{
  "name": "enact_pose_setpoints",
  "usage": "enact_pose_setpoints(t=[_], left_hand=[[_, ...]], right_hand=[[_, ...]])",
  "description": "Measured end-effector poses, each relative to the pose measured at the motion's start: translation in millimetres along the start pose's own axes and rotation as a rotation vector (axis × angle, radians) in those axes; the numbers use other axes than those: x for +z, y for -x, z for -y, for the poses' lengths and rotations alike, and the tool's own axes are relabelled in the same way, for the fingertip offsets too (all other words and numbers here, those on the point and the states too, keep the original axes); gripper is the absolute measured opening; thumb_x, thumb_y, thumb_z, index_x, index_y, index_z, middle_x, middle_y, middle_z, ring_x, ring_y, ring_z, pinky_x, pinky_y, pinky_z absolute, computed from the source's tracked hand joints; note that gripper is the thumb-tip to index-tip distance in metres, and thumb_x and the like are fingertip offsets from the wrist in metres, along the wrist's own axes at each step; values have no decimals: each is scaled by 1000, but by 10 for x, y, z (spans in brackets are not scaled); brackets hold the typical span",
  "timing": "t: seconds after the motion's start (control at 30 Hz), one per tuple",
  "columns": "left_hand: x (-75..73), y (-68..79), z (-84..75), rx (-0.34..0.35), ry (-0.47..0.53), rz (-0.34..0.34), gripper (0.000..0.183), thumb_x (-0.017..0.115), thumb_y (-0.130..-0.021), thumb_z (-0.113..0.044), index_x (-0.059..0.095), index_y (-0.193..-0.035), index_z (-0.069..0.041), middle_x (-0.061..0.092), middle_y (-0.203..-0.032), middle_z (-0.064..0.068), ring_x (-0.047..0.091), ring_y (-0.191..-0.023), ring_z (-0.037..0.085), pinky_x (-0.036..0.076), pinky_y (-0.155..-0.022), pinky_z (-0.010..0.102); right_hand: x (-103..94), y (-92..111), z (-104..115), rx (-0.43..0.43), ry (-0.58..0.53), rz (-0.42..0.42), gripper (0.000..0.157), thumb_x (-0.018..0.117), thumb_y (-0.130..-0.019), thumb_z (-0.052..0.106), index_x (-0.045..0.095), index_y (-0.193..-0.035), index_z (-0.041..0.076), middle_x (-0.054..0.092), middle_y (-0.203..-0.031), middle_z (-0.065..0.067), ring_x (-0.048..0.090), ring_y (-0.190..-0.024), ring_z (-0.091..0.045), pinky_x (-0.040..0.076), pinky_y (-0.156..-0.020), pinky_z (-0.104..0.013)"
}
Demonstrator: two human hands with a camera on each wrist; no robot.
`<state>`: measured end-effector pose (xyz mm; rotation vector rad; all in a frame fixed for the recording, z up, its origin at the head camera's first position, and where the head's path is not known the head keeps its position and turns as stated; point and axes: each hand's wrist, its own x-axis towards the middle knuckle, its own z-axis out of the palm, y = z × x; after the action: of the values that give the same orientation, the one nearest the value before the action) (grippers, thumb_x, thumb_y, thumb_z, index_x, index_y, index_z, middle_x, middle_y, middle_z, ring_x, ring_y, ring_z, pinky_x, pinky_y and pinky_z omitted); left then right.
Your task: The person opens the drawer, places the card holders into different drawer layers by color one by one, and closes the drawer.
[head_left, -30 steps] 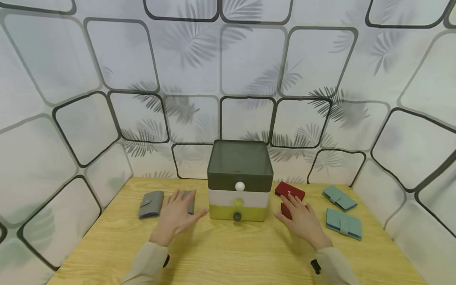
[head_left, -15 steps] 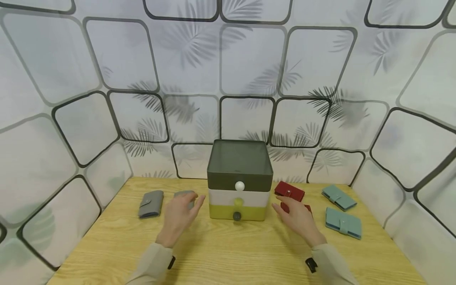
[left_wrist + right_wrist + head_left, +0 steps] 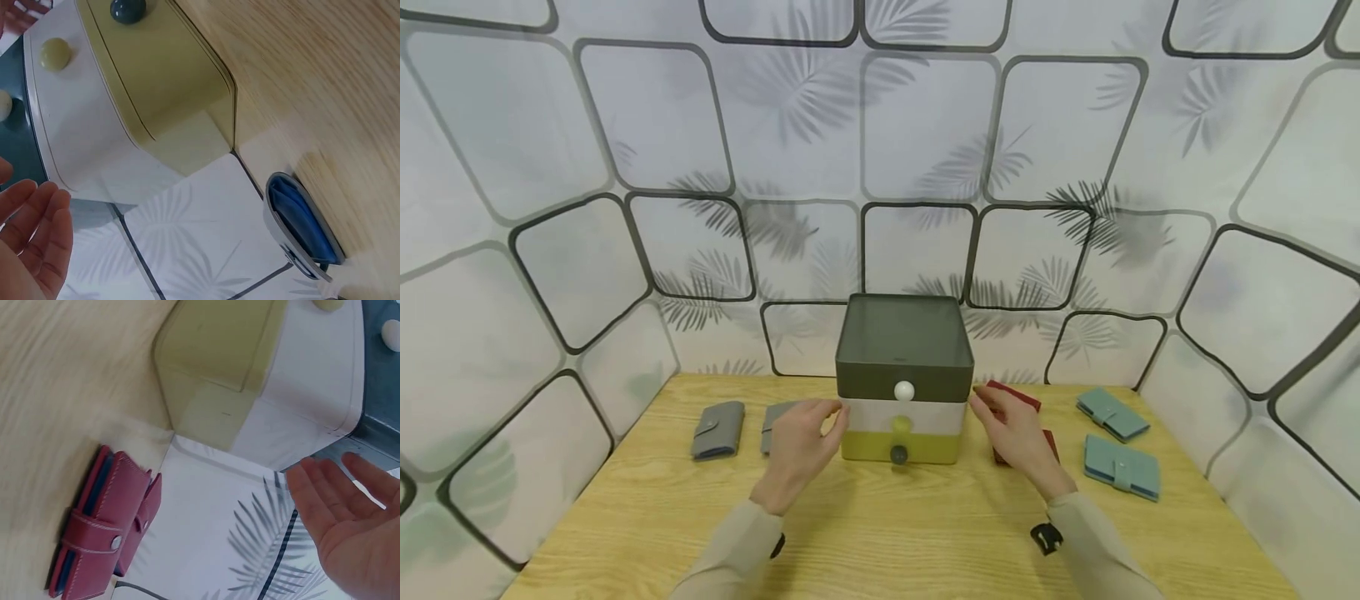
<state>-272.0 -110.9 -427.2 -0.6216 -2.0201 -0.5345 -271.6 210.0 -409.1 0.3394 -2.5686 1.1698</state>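
A three-tier drawer box stands at the middle back of the table. Its dark green top tier [image 3: 872, 382] has a white knob, the white middle tier [image 3: 868, 415] a yellow-green knob, and the yellow-green bottom tier [image 3: 868, 446] a dark knob. My left hand [image 3: 801, 446] is raised at the box's left side, thumb and fingers apart, fingertips close to the seam under the top tier. At the right side my right hand [image 3: 1015, 433] mirrors it. Its relaxed fingers [image 3: 312, 487] are near the top tier's lower edge in the right wrist view. Both hands hold nothing.
Two grey wallets, one outer [image 3: 718, 431] and one partly behind my left hand [image 3: 772, 421], lie left. Red wallets [image 3: 100, 525] lie behind my right hand. Two teal wallets [image 3: 1112, 414] lie farther right. Patterned fabric [image 3: 805, 250] encloses the table's back and sides.
Both hands have moved inward and come up to the sides of the drawer box from over the grey and red wallets. Their spread fingers have bent slightly. The box and wallets stay put.
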Motion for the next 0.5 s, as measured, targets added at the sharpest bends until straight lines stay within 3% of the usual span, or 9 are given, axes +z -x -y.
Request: enact_pose_setpoints(t=[0.3, 0.5], left_hand=[[117, -59, -137, 70, -2, 5, 11, 77, -84, -17, 75, -92, -10, 72, -83, 3, 69, -71, 17, 59, -55, 30], [193, -126, -204, 126, -10, -1, 21, 80, -82, -16, 74, -101, -8, 72, -90, 4, 69, -76, 18, 60, -59, 29]], right_hand=[[-78, -189, 147, 40, -47, -51, 55, 45, -102, 49, 54, -140, 11, 68, -121, -15, 69, -99, -28, 56, -92, -50], [-120, -289, 244, 77, -93, -15, 59, 44, -101, 56, 52, -142, 14, 64, -130, -14, 65, -110, -31, 56, -92, -49]])
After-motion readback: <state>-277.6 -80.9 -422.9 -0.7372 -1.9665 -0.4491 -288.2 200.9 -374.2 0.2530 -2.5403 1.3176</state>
